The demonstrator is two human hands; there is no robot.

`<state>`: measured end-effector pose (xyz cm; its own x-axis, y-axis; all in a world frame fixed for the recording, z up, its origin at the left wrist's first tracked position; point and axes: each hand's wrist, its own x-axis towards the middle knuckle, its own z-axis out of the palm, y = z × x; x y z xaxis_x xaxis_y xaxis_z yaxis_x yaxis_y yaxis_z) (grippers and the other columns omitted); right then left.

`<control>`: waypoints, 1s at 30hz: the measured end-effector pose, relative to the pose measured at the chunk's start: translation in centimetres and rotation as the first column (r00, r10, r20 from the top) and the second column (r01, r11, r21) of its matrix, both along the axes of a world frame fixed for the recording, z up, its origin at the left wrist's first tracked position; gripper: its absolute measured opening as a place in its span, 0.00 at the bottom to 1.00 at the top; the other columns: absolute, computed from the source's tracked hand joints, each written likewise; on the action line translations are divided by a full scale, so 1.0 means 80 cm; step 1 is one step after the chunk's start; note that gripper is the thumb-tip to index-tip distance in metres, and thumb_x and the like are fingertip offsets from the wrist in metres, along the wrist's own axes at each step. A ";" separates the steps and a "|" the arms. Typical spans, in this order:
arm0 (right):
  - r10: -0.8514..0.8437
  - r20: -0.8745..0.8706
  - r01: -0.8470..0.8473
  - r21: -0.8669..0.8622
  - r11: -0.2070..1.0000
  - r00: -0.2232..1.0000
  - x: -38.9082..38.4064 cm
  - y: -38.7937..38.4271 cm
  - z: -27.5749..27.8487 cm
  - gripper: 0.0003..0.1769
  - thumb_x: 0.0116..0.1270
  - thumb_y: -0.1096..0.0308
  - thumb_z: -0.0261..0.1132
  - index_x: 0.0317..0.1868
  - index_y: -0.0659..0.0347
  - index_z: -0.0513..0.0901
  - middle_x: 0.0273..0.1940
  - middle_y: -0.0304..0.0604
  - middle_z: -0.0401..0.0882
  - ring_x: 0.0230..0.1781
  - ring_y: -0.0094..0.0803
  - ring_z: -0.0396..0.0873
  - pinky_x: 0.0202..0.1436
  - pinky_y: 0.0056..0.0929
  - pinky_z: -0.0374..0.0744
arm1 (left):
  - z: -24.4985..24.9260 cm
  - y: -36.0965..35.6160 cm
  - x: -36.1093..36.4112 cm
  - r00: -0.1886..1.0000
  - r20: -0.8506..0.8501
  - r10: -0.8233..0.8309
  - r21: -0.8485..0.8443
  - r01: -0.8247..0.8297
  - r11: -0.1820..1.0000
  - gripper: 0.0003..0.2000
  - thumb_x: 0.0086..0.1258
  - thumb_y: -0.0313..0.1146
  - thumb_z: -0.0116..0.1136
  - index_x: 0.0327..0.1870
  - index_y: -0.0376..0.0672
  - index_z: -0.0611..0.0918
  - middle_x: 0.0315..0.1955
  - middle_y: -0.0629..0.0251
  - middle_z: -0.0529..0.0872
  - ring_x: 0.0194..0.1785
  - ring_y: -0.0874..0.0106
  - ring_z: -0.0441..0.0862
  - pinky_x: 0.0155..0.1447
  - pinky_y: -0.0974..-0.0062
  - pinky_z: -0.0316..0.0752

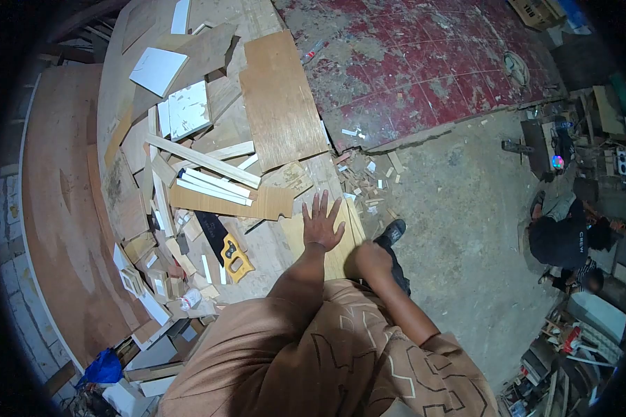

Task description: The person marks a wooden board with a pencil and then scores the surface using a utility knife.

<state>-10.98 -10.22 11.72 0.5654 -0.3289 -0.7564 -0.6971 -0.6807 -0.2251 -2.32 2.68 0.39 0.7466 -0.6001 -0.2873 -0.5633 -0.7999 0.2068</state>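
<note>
My left hand (320, 224) lies flat, fingers spread, on a pale wooden board (295, 235) at the bench's edge. Just right of it, my right hand (370, 262) is closed in a fist by the board's right edge; what it grips, if anything, is hidden under the hand. A handsaw with a yellow handle (236, 261) and dark blade rests on the bench to the left of my hands. Beyond my left hand are a brown panel offcut (268, 201) and several white strips (212, 186).
A large plywood sheet (282, 97) lies farther up the bench among scattered offcuts. At upper right is a worn red tiled surface (424, 62). Wood scraps (368, 184) litter the concrete floor (452, 208). A person in a dark shirt (560, 240) crouches at the right.
</note>
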 end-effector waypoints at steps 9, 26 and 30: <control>0.068 0.064 -0.071 0.047 0.996 0.996 0.031 0.002 -0.053 0.16 0.65 0.65 0.55 0.42 0.68 0.85 0.45 0.63 0.84 0.44 0.57 0.84 0.48 0.52 0.81 | 0.002 0.000 0.000 1.000 0.008 0.003 -0.032 -0.002 0.999 0.36 0.68 0.56 0.47 0.77 0.60 0.56 0.78 0.56 0.44 0.81 0.55 0.38 0.76 0.39 0.31; 0.027 0.003 -0.027 -0.047 0.999 1.000 -0.003 -0.013 0.112 0.14 0.65 0.67 0.53 0.41 0.69 0.80 0.38 0.64 0.84 0.41 0.58 0.85 0.45 0.53 0.81 | 0.005 0.000 0.001 1.000 0.011 -0.008 -0.017 0.008 1.000 0.35 0.70 0.57 0.44 0.77 0.61 0.55 0.78 0.57 0.45 0.81 0.55 0.39 0.76 0.39 0.33; 0.068 -0.042 -0.067 0.024 0.997 0.997 0.058 -0.022 0.058 0.17 0.64 0.66 0.56 0.45 0.66 0.85 0.45 0.60 0.84 0.46 0.55 0.85 0.49 0.49 0.82 | 0.001 0.001 0.000 1.000 -0.011 0.003 -0.038 -0.003 0.999 0.38 0.67 0.54 0.51 0.78 0.61 0.53 0.79 0.58 0.42 0.81 0.55 0.37 0.77 0.40 0.31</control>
